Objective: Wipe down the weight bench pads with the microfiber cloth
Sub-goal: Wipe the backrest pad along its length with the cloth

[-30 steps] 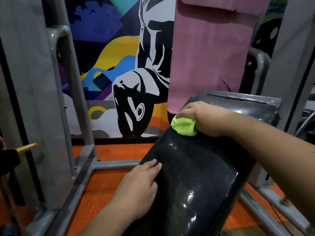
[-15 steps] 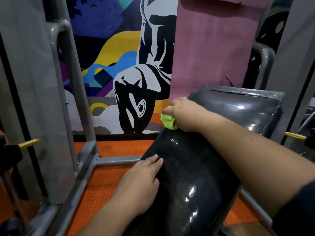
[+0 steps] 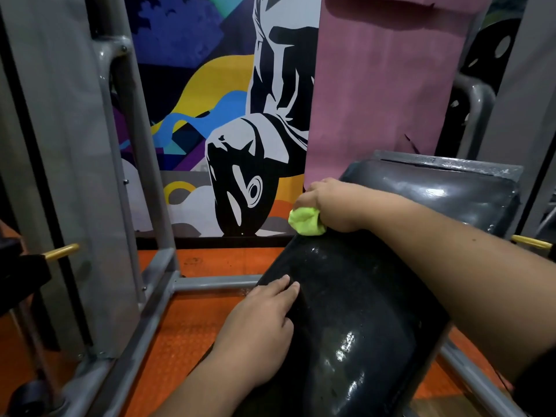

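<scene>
A glossy black bench pad (image 3: 355,320) slopes from the lower middle up to the right, with a second black pad (image 3: 436,191) behind it. My right hand (image 3: 334,203) grips a bunched lime-green microfiber cloth (image 3: 305,221) and presses it against the left edge where the two pads meet. My left hand (image 3: 261,329) lies flat on the lower pad's left edge, its fingers straight and pointing up the pad. Wet streaks glisten on the pad surface.
Grey steel frame tubes (image 3: 156,296) run along the orange floor (image 3: 186,323) left of the bench. A grey upright (image 3: 132,145) stands at left, with a yellow pin (image 3: 61,251) near it. A painted mural wall and a pink mat (image 3: 382,85) stand behind.
My right hand slid the green cloth leftward and up the pad to its left edge. My left hand stayed put on the lower pad.
</scene>
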`<act>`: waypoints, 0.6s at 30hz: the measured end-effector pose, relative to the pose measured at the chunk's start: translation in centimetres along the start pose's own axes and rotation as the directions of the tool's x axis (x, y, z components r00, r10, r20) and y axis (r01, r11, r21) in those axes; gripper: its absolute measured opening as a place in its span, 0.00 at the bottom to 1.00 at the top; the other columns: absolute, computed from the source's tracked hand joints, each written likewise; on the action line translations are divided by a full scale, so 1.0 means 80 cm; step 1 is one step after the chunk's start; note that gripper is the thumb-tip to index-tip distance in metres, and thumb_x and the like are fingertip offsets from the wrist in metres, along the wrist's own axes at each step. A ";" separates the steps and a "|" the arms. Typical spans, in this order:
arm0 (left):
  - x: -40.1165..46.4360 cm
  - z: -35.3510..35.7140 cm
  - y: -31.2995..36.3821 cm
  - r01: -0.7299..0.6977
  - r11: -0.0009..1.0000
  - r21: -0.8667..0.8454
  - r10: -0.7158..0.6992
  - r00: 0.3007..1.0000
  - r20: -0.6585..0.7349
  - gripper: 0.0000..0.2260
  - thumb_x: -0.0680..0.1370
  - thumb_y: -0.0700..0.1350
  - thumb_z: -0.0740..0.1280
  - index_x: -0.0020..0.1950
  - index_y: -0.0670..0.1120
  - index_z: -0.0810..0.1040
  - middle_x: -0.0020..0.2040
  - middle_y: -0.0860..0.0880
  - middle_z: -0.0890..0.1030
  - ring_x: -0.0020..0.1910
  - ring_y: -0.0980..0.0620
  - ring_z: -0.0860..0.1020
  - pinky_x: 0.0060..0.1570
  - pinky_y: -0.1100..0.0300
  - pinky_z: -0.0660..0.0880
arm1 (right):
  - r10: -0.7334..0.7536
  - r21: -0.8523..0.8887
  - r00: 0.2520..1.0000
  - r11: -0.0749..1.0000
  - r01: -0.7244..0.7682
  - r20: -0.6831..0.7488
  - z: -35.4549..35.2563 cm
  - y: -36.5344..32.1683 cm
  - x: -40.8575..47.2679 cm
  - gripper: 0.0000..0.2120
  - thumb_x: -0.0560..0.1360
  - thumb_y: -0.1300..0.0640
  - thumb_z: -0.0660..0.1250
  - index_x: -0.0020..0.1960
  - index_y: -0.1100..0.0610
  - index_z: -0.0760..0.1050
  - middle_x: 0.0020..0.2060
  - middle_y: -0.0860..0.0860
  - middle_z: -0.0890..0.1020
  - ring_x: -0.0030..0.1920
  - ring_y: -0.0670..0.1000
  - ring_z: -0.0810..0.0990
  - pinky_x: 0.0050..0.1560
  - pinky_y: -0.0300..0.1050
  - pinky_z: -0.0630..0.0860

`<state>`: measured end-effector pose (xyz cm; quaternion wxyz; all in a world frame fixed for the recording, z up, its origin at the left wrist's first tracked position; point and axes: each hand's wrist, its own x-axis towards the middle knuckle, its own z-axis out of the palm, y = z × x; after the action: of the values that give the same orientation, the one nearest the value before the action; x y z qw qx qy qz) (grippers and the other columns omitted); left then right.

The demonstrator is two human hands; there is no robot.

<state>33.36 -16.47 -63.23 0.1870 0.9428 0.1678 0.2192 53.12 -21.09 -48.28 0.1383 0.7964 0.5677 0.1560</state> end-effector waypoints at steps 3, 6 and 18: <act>0.001 0.000 -0.003 -0.005 1.000 0.017 0.006 1.000 -0.020 0.27 0.80 0.43 0.57 0.79 0.58 0.58 0.79 0.62 0.55 0.76 0.60 0.53 0.69 0.68 0.50 | 0.070 -0.058 0.995 0.996 -0.074 -0.069 -0.001 -0.019 0.013 0.24 0.77 0.56 0.62 0.72 0.45 0.67 0.63 0.56 0.72 0.64 0.62 0.70 0.61 0.59 0.72; 0.003 -0.002 -0.006 0.005 1.000 0.010 -0.005 1.000 -0.006 0.28 0.80 0.43 0.58 0.78 0.59 0.58 0.79 0.62 0.55 0.76 0.60 0.54 0.69 0.68 0.50 | -0.006 -0.086 0.998 0.996 0.000 -0.068 0.012 -0.037 0.014 0.26 0.77 0.58 0.63 0.73 0.45 0.65 0.63 0.56 0.72 0.64 0.61 0.70 0.61 0.59 0.73; 0.004 0.002 -0.013 0.001 0.999 -0.037 0.000 1.000 0.009 0.29 0.78 0.39 0.59 0.77 0.60 0.62 0.77 0.65 0.58 0.76 0.61 0.54 0.74 0.63 0.53 | -0.048 -0.027 0.997 0.999 0.046 -0.054 0.018 -0.028 -0.009 0.29 0.76 0.62 0.64 0.74 0.44 0.64 0.64 0.54 0.71 0.65 0.60 0.68 0.62 0.57 0.73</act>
<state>33.50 -15.51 -63.71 0.2054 0.9400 0.1632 0.2182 51.55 -21.13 -50.57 0.1366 0.7765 0.5877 0.1816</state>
